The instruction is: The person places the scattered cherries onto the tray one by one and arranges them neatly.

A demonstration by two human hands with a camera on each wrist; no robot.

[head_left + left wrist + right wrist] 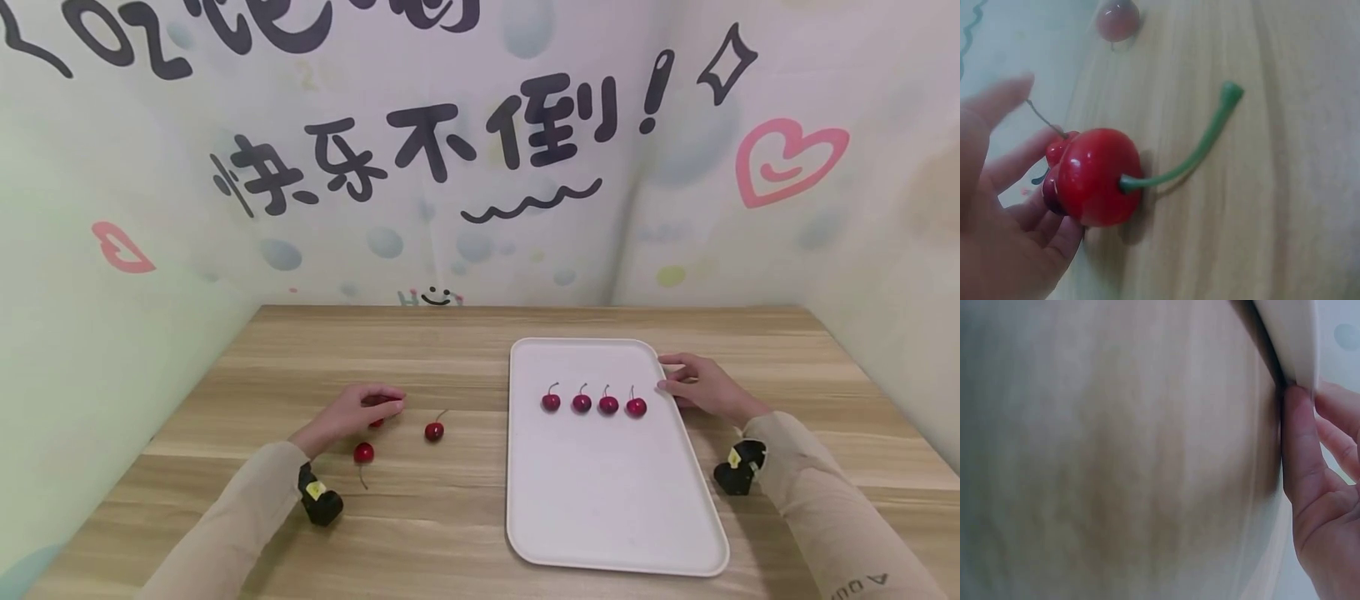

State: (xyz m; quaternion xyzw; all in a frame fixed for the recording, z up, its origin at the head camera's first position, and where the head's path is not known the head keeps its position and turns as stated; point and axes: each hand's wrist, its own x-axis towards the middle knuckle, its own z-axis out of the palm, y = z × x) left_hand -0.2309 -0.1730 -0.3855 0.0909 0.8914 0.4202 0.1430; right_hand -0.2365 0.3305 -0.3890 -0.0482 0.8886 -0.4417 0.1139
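A white tray (607, 492) lies on the table with several red cherries in a row, one of them a cherry (551, 402), stems pointing away. My right hand (705, 385) pinches the tray's right rim near its far end, thumb low against the outer wall (1285, 337). To the left of the tray, my left hand (360, 410) reaches over loose cherries, thumb and fingers apart. A cherry with a green stem (1100, 178) sits in front of the fingers. Behind it, partly hidden, are a small red cherry (1057, 150) and a darker one (1052, 192) between thumb and fingers.
Another cherry (434, 431) lies on the wooden table (435, 517) between the left hand and the tray. A wall cloth (360, 267) with black lettering hangs behind the table's far edge. Black wrist cameras (321, 500) sit under both wrists.
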